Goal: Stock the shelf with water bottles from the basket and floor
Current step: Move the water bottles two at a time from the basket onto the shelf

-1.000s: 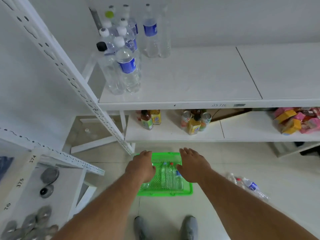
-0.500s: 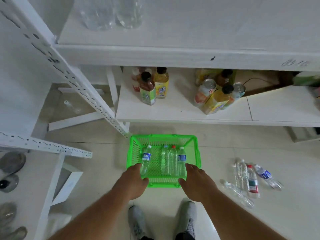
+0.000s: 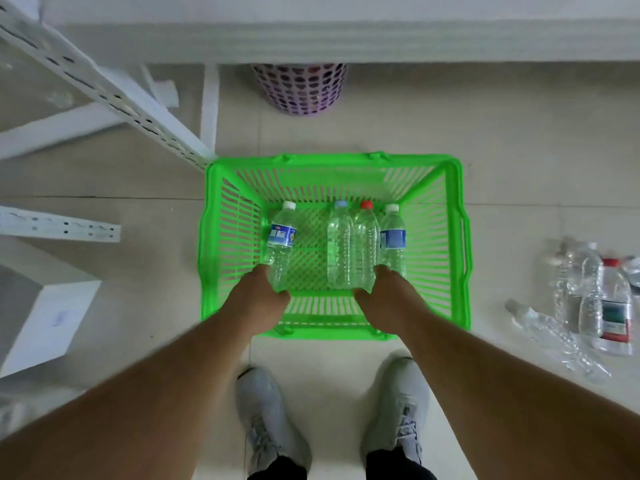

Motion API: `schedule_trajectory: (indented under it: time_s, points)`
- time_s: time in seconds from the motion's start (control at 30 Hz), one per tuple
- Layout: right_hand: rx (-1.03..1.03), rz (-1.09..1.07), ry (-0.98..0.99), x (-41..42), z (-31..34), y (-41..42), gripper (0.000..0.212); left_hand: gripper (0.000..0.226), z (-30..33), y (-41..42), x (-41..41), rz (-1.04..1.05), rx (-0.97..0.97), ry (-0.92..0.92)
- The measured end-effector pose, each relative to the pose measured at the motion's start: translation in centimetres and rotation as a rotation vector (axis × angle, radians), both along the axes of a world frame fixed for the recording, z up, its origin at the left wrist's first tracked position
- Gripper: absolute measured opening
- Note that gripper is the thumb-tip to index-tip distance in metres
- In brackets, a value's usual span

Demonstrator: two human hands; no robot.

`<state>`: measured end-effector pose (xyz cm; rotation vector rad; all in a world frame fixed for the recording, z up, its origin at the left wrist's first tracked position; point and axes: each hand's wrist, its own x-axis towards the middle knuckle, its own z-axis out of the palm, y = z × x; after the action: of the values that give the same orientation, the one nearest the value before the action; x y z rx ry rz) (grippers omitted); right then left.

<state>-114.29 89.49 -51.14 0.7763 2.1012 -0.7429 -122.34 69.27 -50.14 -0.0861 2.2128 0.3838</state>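
Observation:
A green basket (image 3: 332, 160) sits on the floor just ahead of my feet with several water bottles lying in it. My left hand (image 3: 256, 301) grips the base of the blue-labelled bottle (image 3: 281, 237) at the basket's left. My right hand (image 3: 384, 301) closes round the base of the red-capped bottle (image 3: 364, 237). That bottle lies between a clear pale-capped bottle (image 3: 338, 244) and another blue-labelled bottle (image 3: 393, 237). More water bottles (image 3: 588, 299) lie loose on the floor to the right. The white shelf (image 3: 311, 43) runs across the top of the view.
A purple perforated bin (image 3: 299, 88) stands under the shelf behind the basket. A slanted white slotted upright (image 3: 114, 95) comes down to the basket's far left corner. A white box (image 3: 45, 313) sits at the left. My grey shoes (image 3: 266, 414) stand behind the basket.
I have bent lower, so the shelves have risen out of view. Both hands have gone from the basket's near rim down into it and taken hold of bottle bases.

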Motion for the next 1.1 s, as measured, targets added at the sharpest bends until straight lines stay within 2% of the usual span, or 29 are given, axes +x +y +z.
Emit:
schedule_trajectory:
  time_s: [0.3,0.43,0.53,0.63,0.73,0.87,1.0,1.1]
  points:
    - [0.047,-0.062,0.053,-7.3,-12.5,-0.4,0.06,0.024,-12.6,1.2,-4.6,0.082,-0.018,0.146]
    - [0.149,-0.099,0.11,-8.9,-16.5,-1.3,0.056,0.033,-17.3,1.7,-5.5,0.132,-0.048,0.157]
    - [0.263,-0.145,0.179,-10.2,-18.1,-1.7,0.05,0.051,-19.7,1.1,-5.5,0.161,-0.071,0.133]
    - [0.283,-0.125,0.153,-12.0,-19.0,-1.7,0.054,0.065,-21.1,0.8,-5.0,0.189,-0.084,0.106]
    - [0.184,-0.079,0.095,-12.9,-20.0,-2.4,0.046,0.051,-21.6,1.0,-4.6,0.278,-0.097,0.062]
    - [0.076,-0.173,0.14,-12.0,-20.3,-2.7,0.042,0.034,-21.2,0.8,-4.0,0.501,0.003,0.036]
    - [0.116,-0.207,0.255,-10.2,-16.0,-1.9,0.059,0.024,-16.9,0.4,-2.7,0.466,0.189,0.017]
    - [0.065,-0.289,0.386,-9.1,-10.3,-0.8,0.053,0.024,-10.9,0.4,-2.0,0.405,0.267,0.069]
